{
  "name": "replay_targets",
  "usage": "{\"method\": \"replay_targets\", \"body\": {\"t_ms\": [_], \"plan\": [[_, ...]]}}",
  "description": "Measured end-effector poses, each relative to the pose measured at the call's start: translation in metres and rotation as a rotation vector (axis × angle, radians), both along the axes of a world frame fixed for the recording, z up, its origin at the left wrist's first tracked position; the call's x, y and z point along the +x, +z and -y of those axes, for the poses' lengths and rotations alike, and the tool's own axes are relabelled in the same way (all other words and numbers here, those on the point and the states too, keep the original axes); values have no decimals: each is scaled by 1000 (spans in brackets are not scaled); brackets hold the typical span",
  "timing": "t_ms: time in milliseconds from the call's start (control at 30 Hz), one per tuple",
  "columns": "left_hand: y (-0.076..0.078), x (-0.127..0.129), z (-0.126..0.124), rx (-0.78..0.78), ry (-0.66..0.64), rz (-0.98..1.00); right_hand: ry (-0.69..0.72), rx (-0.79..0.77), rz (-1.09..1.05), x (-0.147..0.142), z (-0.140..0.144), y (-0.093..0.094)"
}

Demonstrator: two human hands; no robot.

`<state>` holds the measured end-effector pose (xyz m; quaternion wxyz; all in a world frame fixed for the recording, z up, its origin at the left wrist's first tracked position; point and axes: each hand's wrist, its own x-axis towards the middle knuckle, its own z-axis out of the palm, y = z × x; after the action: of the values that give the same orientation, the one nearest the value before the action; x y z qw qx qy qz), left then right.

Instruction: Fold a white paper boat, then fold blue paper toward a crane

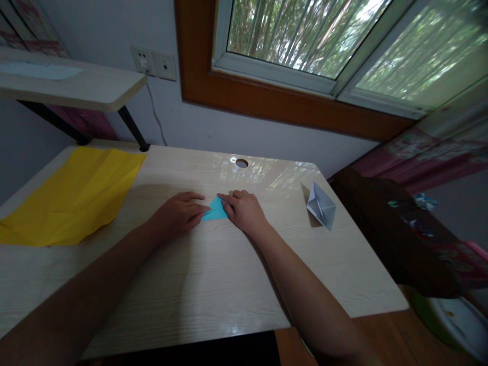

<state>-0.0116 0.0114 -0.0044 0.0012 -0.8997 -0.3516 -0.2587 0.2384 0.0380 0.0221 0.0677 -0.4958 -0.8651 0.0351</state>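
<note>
A small folded piece of blue paper (215,210) lies flat on the pale wooden desk (213,284), near its middle. My left hand (179,212) presses on the paper's left side with its fingertips. My right hand (244,209) presses down on the right side, its fingers bent over the edge. Most of the blue paper is hidden under the two hands. Both forearms reach in from the near edge of the desk.
A large creased yellow sheet (72,195) lies at the desk's left. A folded white paper boat (321,206) stands at the right. A cable hole (241,163) is near the back edge. A raised shelf (68,84) stands back left; a dark chair (396,229) sits right.
</note>
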Motion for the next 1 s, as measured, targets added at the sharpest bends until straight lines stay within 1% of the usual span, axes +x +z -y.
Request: {"method": "replay_targets", "body": {"t_ms": [467, 767, 1000], "plan": [[6, -2, 2, 34, -17, -11, 0, 15, -42, 1, -2, -4], [6, -3, 2, 25, -69, 2, 0, 21, -44, 2, -3, -4], [6, -2, 3, 49, -74, 20, 7, 36, -71, 3, -3, -6]]}}
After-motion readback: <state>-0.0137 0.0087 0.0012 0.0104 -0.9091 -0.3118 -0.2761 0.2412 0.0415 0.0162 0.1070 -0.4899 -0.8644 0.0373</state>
